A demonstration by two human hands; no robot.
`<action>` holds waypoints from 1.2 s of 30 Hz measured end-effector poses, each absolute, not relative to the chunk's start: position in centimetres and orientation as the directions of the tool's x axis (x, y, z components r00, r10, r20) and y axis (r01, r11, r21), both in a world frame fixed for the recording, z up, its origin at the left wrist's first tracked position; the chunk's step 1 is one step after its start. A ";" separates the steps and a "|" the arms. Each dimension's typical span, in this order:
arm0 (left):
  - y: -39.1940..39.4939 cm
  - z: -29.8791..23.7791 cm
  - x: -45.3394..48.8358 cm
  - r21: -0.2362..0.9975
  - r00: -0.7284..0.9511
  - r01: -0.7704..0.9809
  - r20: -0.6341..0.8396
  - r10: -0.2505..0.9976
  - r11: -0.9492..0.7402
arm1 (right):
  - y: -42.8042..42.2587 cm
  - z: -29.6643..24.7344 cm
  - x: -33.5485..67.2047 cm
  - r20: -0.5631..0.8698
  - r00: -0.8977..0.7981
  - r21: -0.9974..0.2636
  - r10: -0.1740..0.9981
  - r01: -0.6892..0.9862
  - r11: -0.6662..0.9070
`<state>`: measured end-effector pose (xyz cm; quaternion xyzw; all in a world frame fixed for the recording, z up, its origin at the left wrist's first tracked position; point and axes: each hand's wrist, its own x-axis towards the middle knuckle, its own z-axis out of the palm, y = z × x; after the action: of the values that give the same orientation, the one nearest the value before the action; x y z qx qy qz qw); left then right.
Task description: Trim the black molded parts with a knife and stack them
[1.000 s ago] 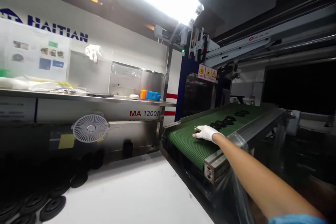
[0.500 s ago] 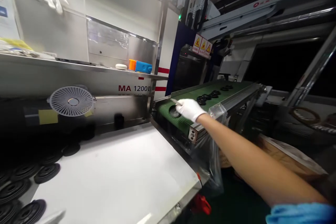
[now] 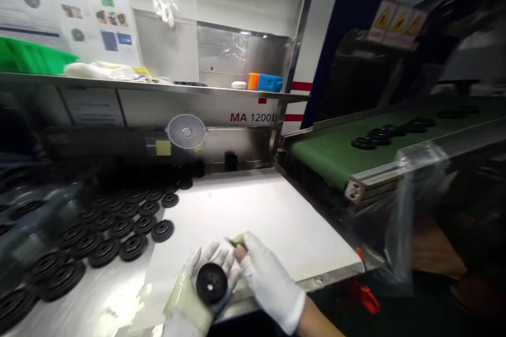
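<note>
A round black wheel-like part (image 3: 212,283) lies in the palm of my left hand (image 3: 187,295), which wears a pale glove and is turned up with its fingers partly spread. Close beside it, my right hand (image 3: 269,276), in a white glove with bare fingertips, is closed on a thin pointed tool (image 3: 232,243), perhaps a small blade; most of it is hidden by the fingers. Both hands are over the near edge of a white sheet (image 3: 253,210) on the table. More black wheel parts (image 3: 133,246) lie in rows to the left.
A green conveyor belt (image 3: 324,155) at the right carries several black parts (image 3: 379,136). Behind the table stand a small fan (image 3: 186,131) and a metal shelf (image 3: 213,90) with a blue and orange object (image 3: 269,82). Something red (image 3: 366,297) hangs by the table's right corner.
My right hand has come back from the conveyor to the table. The part it was at on the belt's near end is gone from there. My left hand has come into view holding a black part.
</note>
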<state>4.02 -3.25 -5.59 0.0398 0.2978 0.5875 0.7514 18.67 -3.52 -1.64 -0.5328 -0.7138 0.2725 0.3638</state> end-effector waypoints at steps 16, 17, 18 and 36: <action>-2.8 -5.0 3.1 0.358 0.049 -0.907 -0.432 0.901 0.221 | -6.3 -4.4 17.2 0.185 -0.195 -0.605 0.963 0.750 0.268; -3.1 -4.8 3.2 0.391 0.036 -0.897 -0.405 0.913 0.209 | -6.2 -4.4 17.1 0.179 -0.201 -0.580 0.963 0.769 0.268; -3.4 -4.5 3.3 0.417 0.038 -0.887 -0.368 0.929 0.201 | -6.1 -4.4 16.9 0.172 -0.205 -0.557 0.964 0.787 0.266; -3.3 -6.0 4.1 0.435 -0.135 -0.900 -0.210 0.968 -0.031 | -7.8 -7.3 14.0 0.221 -0.152 -0.425 0.963 0.874 0.235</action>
<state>4.08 -3.29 -6.03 0.0719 0.2389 0.7145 0.6537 14.03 -7.77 -7.30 -0.6106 -0.7524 0.0985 0.2267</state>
